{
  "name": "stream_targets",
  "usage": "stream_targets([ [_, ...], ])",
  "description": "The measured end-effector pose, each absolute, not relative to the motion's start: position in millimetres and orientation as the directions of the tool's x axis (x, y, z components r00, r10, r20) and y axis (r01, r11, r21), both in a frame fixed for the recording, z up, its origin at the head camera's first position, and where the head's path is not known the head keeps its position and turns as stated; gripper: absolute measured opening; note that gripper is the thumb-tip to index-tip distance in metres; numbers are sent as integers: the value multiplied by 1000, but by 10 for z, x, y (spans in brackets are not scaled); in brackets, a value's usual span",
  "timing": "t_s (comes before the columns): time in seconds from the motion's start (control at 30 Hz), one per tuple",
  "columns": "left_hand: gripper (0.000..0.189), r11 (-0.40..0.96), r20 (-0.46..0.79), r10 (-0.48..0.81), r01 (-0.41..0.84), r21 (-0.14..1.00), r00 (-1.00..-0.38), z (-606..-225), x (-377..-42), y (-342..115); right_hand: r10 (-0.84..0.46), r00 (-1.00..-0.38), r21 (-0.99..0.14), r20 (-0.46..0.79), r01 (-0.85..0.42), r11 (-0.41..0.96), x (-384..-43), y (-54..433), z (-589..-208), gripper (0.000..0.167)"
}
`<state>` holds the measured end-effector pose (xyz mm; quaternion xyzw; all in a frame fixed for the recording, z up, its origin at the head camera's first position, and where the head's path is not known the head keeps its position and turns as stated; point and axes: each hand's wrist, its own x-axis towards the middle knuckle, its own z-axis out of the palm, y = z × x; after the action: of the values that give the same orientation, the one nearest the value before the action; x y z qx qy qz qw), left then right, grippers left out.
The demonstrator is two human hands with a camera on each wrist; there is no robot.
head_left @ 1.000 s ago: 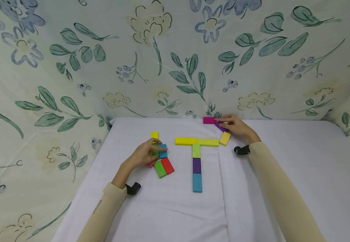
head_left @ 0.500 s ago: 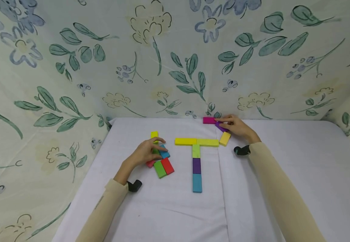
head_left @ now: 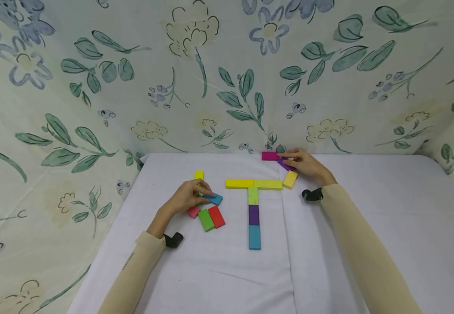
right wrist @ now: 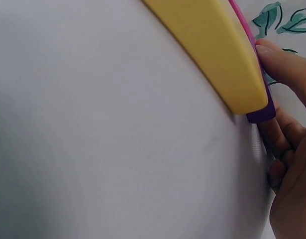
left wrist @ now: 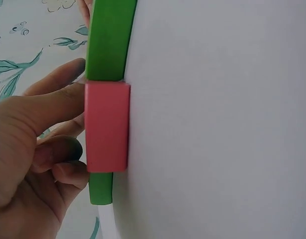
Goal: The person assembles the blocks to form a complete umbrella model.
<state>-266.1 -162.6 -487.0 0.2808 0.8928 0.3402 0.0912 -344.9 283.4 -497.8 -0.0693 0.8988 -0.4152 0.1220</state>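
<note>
In the head view, the left grip (head_left: 188,196) pinches the blue block (head_left: 215,199) by its near-left end, fingertips and thumb apart only by the block between them. This block has just swung round: it stood lengthwise against the group at the left and now lies crosswise, its free end pointing right. I judge that it is the piece being worked on; whether it is lifted off the white-covered bench (head_left: 195,270) I cannot tell. The green block (head_left: 206,220), red block (head_left: 217,216) and T of blocks (head_left: 253,196) keep their places. The right grip (head_left: 304,165) has not shifted: thumb and fingers close on the violet block (head_left: 286,164), a fingertip by the magenta block (head_left: 269,156), so it appears to be steadying the piece.

In the left wrist view, the pink block (left wrist: 107,127) fills the foreground with green ones at both ends; the fingers bend behind it. The blue block is hidden here, so this view cannot confirm the pinch.

In the right wrist view, the orange-yellow block (right wrist: 207,55) lies in front of the violet one, and the fingers come round the violet one's far side.
</note>
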Motion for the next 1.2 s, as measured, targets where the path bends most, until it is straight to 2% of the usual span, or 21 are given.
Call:
stream_targets([
  [0.4,21,555,40,546,397,731,-837,-4844,-2645,-1648,-225,-963,-769,-152,-28,639,-3446,2856,-5004,42],
  [0.63,22,550,78,530,413,726,-844,-4753,-2721,-1622,-230,-962,-762,-147,-38,646,-3454,2851,-5001,42],
  [0.9,18,486,191,462,427,763,-866,-4626,-3011,-1349,-229,-961,-757,-154,-34,653,-3459,2859,-4978,42],
  [1.2,17,556,241,394,439,706,-887,-4605,-3497,-741,-215,-965,-758,-150,-27,651,-3448,2845,-4978,42],
])
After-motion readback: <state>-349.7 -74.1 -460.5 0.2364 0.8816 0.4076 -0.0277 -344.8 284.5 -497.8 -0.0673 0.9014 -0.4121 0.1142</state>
